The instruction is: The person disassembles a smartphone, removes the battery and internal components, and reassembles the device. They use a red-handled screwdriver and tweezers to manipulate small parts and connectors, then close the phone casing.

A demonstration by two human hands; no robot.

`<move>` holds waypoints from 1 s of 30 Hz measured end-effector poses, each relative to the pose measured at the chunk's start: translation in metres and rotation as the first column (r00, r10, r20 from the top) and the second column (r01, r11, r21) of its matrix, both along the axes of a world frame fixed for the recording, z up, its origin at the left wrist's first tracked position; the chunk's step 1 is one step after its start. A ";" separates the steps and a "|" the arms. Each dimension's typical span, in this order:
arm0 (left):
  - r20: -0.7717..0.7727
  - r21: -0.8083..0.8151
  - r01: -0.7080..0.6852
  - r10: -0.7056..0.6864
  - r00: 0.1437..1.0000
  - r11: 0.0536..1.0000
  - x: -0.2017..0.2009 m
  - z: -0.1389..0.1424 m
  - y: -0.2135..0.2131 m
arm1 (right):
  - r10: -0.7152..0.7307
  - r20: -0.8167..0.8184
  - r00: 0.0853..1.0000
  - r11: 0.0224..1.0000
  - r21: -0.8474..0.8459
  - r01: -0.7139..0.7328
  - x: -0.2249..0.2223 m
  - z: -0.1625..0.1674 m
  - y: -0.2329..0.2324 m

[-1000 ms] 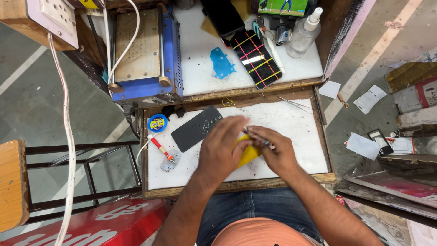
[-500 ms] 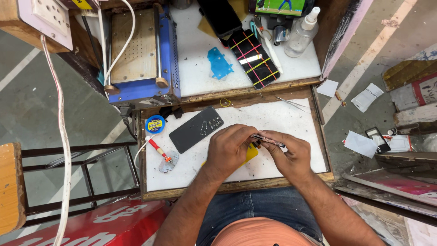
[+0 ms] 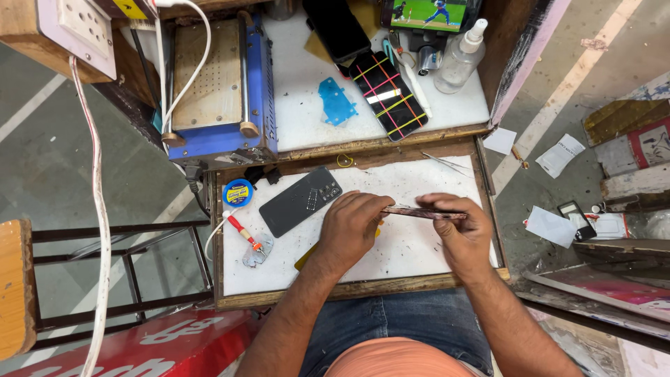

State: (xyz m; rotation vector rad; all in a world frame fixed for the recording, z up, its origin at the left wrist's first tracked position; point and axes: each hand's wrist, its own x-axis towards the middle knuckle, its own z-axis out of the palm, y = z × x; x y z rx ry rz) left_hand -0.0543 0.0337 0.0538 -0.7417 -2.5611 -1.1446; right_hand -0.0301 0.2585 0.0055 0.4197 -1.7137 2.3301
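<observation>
Both my hands hold a thin flat phone part (image 3: 422,212) edge-on above a white work tray (image 3: 419,258). My left hand (image 3: 351,227) pinches its left end and my right hand (image 3: 461,229) grips its right end. A yellow cloth or pad (image 3: 307,257) peeks out from under my left hand. A dark grey phone back cover (image 3: 300,200) lies face up on the tray just left of my left hand.
A red-handled tool (image 3: 243,233), a blue tape roll (image 3: 238,193) and tweezers (image 3: 448,164) lie on the tray. On the bench behind sit a blue heating machine (image 3: 216,91), a phone with coloured lines (image 3: 387,94), a blue film piece (image 3: 336,102) and a spray bottle (image 3: 460,59).
My hands have lifted off the yellow pad and spread apart, now holding the thin part level between them.
</observation>
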 end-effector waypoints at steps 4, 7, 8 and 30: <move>-0.156 -0.199 -0.045 0.014 0.988 0.979 0.000 -0.001 -0.002 | -0.172 -0.325 0.930 0.717 0.606 0.344 -0.003 0.025 0.011; -0.176 -0.261 -0.052 0.005 0.984 0.964 -0.003 0.000 -0.003 | -0.142 -0.182 0.973 0.590 0.773 0.231 -0.004 0.033 0.011; -0.179 -0.268 -0.048 -0.001 0.984 0.962 -0.005 0.000 -0.002 | -0.141 -0.143 0.980 0.608 0.769 0.199 -0.005 0.033 0.010; -0.182 -0.210 -0.127 0.089 0.979 0.969 -0.020 -0.028 -0.007 | -0.040 -0.326 0.945 0.327 0.889 0.320 -0.033 0.038 -0.016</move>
